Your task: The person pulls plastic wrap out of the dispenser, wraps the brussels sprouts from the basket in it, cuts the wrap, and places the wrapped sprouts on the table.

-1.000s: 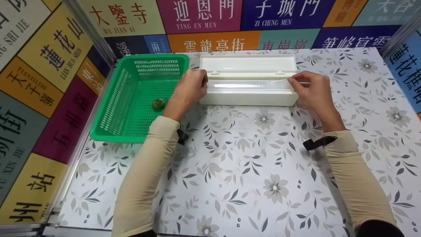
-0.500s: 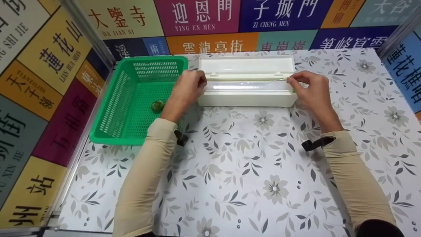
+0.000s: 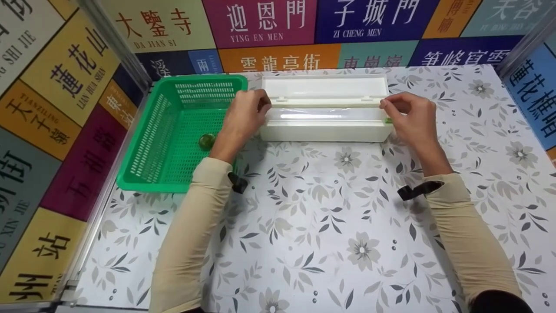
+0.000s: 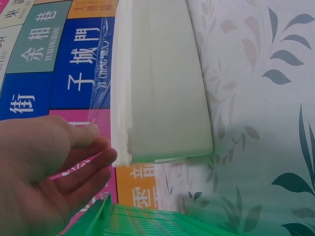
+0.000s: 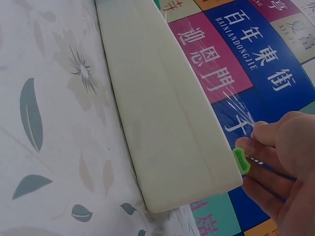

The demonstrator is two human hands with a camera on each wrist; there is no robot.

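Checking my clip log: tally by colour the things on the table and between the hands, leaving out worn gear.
White: 1 (long rectangular plastic box, lid open)
Clear: 1 (thin plastic film)
Green: 3 (plastic basket with slotted sides, mottled round object, small bright plastic piece at the box's end)
Total: 5
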